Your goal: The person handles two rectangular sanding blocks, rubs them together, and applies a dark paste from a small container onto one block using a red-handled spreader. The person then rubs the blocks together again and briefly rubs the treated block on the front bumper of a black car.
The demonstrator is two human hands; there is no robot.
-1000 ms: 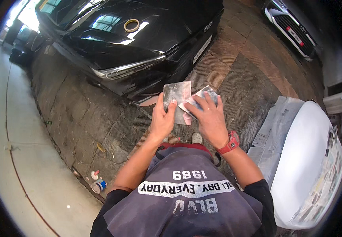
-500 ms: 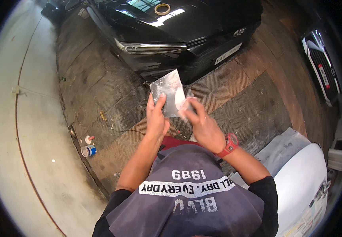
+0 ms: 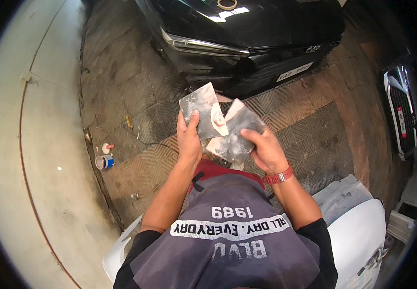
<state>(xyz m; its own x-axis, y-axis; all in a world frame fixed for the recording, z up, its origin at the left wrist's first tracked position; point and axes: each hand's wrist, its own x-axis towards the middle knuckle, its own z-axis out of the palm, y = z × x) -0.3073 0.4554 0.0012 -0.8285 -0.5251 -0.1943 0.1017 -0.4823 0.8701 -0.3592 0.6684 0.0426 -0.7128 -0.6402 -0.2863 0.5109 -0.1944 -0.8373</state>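
Note:
My left hand (image 3: pixel 189 140) grips a thin grey metal putty spreader (image 3: pixel 200 107) by its lower left edge, thumb on top. Pinkish-white putty (image 3: pixel 218 119) lies in a lump near the right edge of that sheet. A second rectangular metal putty spreader (image 3: pixel 242 129) is in my right hand (image 3: pixel 269 152), thumb pressed on its face and fingers underneath. Streaks of the same pale paste mark its upper and lower left edges. The two sheets meet or overlap at the lower right corner of the left one; I cannot tell whether they touch.
A black car (image 3: pixel 237 33) stands ahead with a tape roll (image 3: pixel 227 4) on its bonnet. White panels (image 3: pixel 355 241) lie at the right, near grey paper (image 3: pixel 341 195). An open can (image 3: pixel 104 162) sits on the patterned floor by the pale wall (image 3: pixel 54 202). Another vehicle's front (image 3: pixel 399 108) is far right.
My right hand has drawn its sheet rightward and down and turned it, so its broad face now shows. The paste on the left sheet has become a smaller lump. The view has shifted slightly.

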